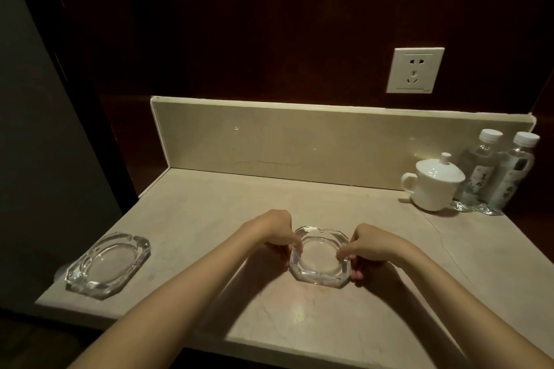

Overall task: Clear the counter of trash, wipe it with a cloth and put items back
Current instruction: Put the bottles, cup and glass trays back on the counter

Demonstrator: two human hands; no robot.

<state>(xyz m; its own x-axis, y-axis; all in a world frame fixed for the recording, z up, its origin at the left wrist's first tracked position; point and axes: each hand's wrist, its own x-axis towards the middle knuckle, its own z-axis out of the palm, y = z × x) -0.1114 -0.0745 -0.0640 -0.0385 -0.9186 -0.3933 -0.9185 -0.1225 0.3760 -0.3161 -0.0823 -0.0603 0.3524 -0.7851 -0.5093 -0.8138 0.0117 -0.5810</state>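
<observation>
Both hands on the glass ashtray, mid-counter

We've got our left hand and right hand curled around opposite sides of the clear ashtray, fingers pinching its rim, and it sits flat on the beige counter near the middle. A second glass ashtray sits off at 9 o'clock by the counter's left edge, well apart. Up at 2 o'clock there's a white lidded cup with two water bottles just beside it, and a wall socket above.
</observation>
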